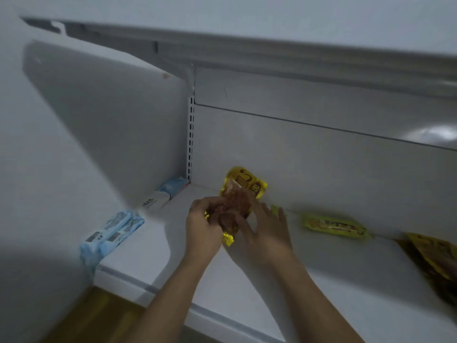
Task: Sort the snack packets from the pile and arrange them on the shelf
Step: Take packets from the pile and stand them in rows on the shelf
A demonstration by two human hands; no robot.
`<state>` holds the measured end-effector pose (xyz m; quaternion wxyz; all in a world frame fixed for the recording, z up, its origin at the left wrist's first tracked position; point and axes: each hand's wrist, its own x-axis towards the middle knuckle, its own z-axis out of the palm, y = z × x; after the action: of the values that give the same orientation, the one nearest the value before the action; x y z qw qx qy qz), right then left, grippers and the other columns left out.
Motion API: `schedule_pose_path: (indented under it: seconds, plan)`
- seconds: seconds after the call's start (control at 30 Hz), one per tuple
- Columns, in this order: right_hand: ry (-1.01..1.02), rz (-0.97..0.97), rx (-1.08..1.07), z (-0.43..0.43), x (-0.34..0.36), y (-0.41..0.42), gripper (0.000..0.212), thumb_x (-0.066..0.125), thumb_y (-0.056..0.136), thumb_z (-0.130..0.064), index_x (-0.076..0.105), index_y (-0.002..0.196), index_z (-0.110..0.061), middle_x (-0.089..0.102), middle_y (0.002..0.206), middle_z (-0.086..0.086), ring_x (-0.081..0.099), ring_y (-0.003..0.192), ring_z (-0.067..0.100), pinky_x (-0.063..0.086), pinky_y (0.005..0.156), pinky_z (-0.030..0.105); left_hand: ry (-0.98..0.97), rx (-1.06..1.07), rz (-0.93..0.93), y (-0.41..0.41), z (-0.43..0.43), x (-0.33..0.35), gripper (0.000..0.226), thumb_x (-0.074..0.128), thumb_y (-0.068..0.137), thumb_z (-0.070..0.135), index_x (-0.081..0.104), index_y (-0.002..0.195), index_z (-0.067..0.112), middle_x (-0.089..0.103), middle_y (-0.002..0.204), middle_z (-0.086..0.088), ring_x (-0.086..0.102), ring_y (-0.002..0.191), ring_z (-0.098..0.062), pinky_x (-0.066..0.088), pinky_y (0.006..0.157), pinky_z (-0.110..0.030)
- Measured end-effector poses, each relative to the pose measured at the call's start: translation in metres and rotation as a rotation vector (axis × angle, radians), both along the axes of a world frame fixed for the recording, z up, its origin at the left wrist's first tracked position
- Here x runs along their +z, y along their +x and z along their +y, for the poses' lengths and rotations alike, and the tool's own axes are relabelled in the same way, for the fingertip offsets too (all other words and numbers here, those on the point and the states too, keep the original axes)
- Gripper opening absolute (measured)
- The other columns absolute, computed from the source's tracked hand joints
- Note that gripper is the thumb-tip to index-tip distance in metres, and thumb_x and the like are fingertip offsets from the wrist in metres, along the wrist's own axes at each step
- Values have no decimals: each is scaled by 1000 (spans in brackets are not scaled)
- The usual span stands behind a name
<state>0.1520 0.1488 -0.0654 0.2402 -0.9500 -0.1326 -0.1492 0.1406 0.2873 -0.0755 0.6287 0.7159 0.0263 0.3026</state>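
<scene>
Head view: both hands meet over the white shelf, close to its back panel. Left hand: fingers curled round the lower left part of a yellow packet with a clear window showing brown snack. Right hand: thumb across the packet's front, packet against the palm, outer fingers straighter and spread toward the panel. Packet is tilted, top leaning far and right, lower end between the two hands; blur hides whether it touches the shelf. Second packet, yellow, lies flat against the foot of the panel, right of the hands and apart from them. Third packet, yellow and brown, is cut off by the right edge. Blue packs sit at the shelf's near left end; a white pack and another blue one lie farther back, by the slotted upright.
</scene>
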Motion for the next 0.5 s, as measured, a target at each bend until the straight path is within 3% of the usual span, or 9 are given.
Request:
schedule_pose_path:
  seconds: [0.07, 0.17, 0.23, 0.33, 0.5]
  plan:
    - [123, 15, 23, 1, 3, -2, 66, 41, 91, -66, 24, 151, -42, 52, 143, 0, 47, 132, 18, 24, 113, 32, -65, 6, -9, -4, 0, 4, 49, 54, 82, -10, 64, 88, 37, 65, 104, -7, 62, 93, -8, 53, 89, -37]
    - [545, 23, 143, 10, 12, -12, 55, 69, 90, -30, 40, 128, -57, 60, 131, -8, 59, 118, 12, 46, 95, 26, -84, -64, -5, -8, -4, 10, 46, 57, 84, -9, 66, 92, 35, 68, 105, -6, 65, 96, -14, 54, 88, -33]
    - [687, -27, 123, 11, 19, -13, 58, 70, 88, -15, 46, 117, -58, 61, 127, -9, 61, 112, 11, 51, 92, 28, -75, -135, -25, -10, -8, 15, 42, 61, 85, -8, 67, 92, 33, 69, 104, -4, 65, 96, -12, 54, 85, -26]
    - [749, -46, 93, 1, 27, -10, 51, 67, 88, -7, 56, 114, -49, 63, 121, -12, 62, 106, 10, 53, 87, 28, -54, -248, -34, -12, -13, 25, 35, 66, 88, -1, 66, 94, 34, 66, 107, -1, 62, 86, 3, 49, 71, -10]
    - [740, -92, 81, -32, 36, -11, 45, 69, 85, -2, 65, 100, -43, 70, 104, -11, 67, 91, 10, 53, 73, 22, 12, -436, 30, -3, -35, 39, 24, 51, 99, 6, 58, 106, 27, 67, 102, 1, 66, 93, -15, 53, 77, -24]
